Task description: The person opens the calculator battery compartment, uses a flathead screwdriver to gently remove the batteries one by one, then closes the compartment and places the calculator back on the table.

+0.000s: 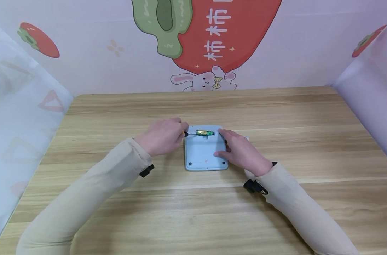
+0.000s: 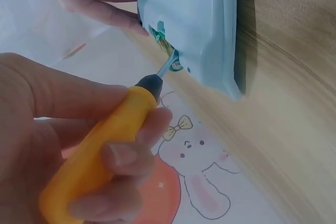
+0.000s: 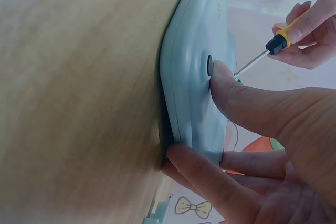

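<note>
My left hand [image 1: 163, 136] grips a screwdriver [image 2: 97, 156] with a yellow handle and black collar. Its thin metal shaft reaches into an open battery slot on a light-blue flat device [image 1: 203, 154], the tip at one end of a green and gold battery [image 1: 204, 132]. The device lies face down on the table, dark round feet showing at two corners. My right hand [image 1: 244, 152] holds its right side, thumb on the upturned back and fingers along the edge, as the right wrist view shows. Whatever is on the device's underside is hidden.
A small light-blue piece [image 3: 156, 214] lies on the wooden table [image 1: 193, 212] beyond the device, partly behind the right hand. A printed cloth backdrop [image 1: 101, 71] with red fruit and a rabbit borders the table's far edge.
</note>
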The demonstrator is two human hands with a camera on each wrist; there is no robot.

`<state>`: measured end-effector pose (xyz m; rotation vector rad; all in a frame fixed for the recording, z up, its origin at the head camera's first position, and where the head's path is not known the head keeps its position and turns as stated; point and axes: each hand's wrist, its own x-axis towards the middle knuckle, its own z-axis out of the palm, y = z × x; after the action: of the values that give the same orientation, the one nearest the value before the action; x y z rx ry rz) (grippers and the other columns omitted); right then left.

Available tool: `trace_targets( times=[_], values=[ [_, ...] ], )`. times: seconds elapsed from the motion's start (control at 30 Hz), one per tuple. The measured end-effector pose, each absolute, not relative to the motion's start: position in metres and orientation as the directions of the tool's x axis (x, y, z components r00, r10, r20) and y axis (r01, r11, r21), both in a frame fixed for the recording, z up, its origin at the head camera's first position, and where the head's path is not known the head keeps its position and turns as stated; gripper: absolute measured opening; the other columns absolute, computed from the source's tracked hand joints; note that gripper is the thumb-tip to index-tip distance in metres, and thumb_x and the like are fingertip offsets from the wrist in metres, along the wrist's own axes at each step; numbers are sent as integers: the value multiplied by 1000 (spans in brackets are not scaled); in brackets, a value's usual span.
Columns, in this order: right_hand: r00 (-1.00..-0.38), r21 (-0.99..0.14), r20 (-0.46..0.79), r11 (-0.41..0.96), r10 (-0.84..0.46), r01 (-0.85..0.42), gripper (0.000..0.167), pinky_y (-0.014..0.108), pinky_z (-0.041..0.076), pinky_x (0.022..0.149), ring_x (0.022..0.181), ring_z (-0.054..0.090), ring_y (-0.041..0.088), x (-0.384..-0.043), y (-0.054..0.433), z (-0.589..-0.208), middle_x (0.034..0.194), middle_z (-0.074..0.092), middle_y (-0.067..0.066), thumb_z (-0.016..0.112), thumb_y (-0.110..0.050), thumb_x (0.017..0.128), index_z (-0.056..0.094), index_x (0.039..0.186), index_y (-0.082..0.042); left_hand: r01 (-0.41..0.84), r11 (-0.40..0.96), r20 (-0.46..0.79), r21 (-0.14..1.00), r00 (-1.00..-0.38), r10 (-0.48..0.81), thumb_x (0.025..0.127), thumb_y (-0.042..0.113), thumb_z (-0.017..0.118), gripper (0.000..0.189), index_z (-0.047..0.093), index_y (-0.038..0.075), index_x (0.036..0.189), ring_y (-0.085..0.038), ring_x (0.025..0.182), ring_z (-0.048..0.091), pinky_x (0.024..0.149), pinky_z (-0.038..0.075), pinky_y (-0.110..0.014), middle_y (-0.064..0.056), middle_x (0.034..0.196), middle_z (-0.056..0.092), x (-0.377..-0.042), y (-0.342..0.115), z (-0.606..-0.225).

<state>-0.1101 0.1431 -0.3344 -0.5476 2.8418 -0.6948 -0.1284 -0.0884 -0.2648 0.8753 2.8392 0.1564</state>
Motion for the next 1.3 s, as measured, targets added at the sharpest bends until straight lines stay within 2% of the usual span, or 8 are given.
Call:
trace_targets(
  times=[0.43,0.77,1.3],
  values=[
    [-918,-478,-71,821,-389,-311,78,46,41,104,124,52,34,-110,143,-334,142,46,24,76,-22,82,36,143,6,552,814,-147,180,-803,577,94,9,55,24,65,3,115,-17,72,57,59,47,-25,-9,98,64,-128,-84,-276],
    [-919,-476,-65,822,-389,-314,78,46,40,104,124,52,34,-110,142,-333,142,46,24,77,-22,81,37,143,6,525,824,-165,212,-812,560,94,11,57,27,62,6,120,-18,72,56,56,45,-25,-10,103,63,-129,-83,-287],
    [-918,-475,-56,819,-393,-322,77,46,41,104,123,53,34,-110,143,-335,141,46,25,77,-22,82,37,143,6,495,822,-136,280,-827,545,94,13,59,29,61,8,123,-21,82,57,66,50,-29,-10,112,62,-127,-86,-295]
  ],
)
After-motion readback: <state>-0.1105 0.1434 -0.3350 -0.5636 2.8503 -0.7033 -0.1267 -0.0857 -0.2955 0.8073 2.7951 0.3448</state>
